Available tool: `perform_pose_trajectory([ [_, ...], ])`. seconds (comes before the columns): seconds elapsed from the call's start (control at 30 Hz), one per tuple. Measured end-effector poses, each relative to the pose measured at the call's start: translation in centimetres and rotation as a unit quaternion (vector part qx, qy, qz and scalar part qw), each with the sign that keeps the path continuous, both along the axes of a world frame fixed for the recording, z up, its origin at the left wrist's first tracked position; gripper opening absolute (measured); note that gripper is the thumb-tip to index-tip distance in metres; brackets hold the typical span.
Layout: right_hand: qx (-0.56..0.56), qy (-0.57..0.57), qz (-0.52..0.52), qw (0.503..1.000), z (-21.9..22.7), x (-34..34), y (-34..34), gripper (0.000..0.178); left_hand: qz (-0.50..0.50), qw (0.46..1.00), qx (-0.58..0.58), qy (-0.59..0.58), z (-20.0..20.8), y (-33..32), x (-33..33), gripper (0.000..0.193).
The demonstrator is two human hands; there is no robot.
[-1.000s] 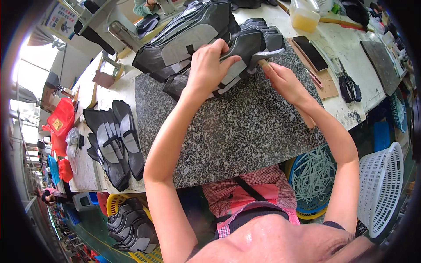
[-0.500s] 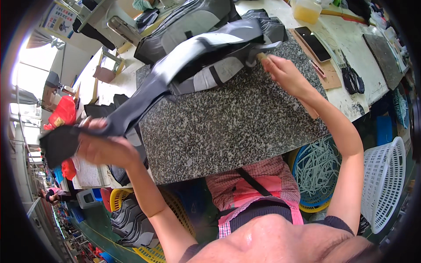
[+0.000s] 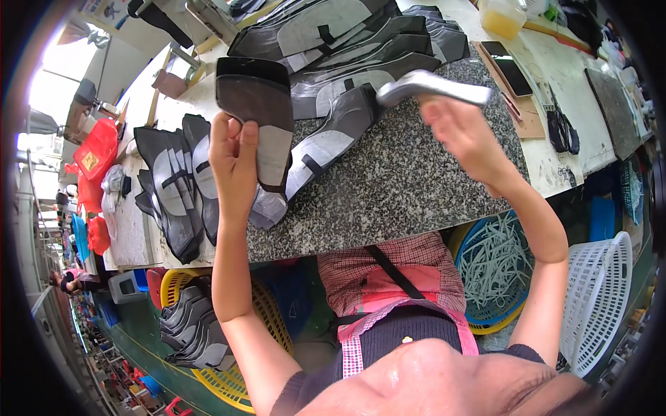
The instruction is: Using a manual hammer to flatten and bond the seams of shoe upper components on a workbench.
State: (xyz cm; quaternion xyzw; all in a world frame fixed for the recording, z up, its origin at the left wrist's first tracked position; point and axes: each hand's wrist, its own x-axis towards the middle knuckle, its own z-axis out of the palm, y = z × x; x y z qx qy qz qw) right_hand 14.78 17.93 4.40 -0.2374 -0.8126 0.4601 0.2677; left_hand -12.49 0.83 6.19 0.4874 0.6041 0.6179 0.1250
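My left hand (image 3: 233, 149) pinches a dark grey and black shaped fabric piece (image 3: 258, 97) between thumb and fingers, raised above the left of the speckled stone slab (image 3: 388, 201). Its light grey panel hangs down to the right of the thumb. Below it, a similar piece (image 3: 325, 142) with a black tab lies slantwise on the slab; whether the two are joined I cannot tell. Over the slab's right side, my right hand (image 3: 461, 135) is closed round a hammer, its curved metal head (image 3: 437, 87) smeared by motion. The fingers hide most of the handle.
Stacked grey pieces (image 3: 361, 52) lie along the slab's far edge, with more (image 3: 170, 184) to its left. A phone (image 3: 507, 68) and black-handled snips (image 3: 560, 130) rest at right. Below stand a basket of white strips (image 3: 494, 267), a white basket (image 3: 598, 298) and a yellow basket (image 3: 232, 378).
My left hand has swung inward and up from the far left with the fabric piece. Another piece now lies on the slab. My right hand has moved slightly right and nearer with the hammer.
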Motion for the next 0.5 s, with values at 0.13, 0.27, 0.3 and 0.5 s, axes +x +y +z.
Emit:
perform_pose_trajectory([
  [0.13,-0.048,-0.094,0.111,0.988,-0.3,-5.2,-1.3,0.040,-0.044,0.998,-0.048,-0.016,-0.4,-0.4,-1.4,0.022],
  [0.27,-0.052,-0.163,0.138,0.976,-2.5,-7.6,-1.0,0.038,0.087,0.996,-0.038,0.001,-0.5,-3.7,-6.5,0.029],
  [0.3,-0.050,-0.147,0.130,0.979,-2.4,-7.8,-1.4,0.039,0.278,0.959,0.017,0.045,0.2,-5.5,-8.8,0.025],
  [0.5,-0.033,-0.126,0.120,0.984,-2.4,-8.2,-1.6,0.042,0.482,0.787,0.367,0.120,10.2,-12.5,-8.2,0.025],
])
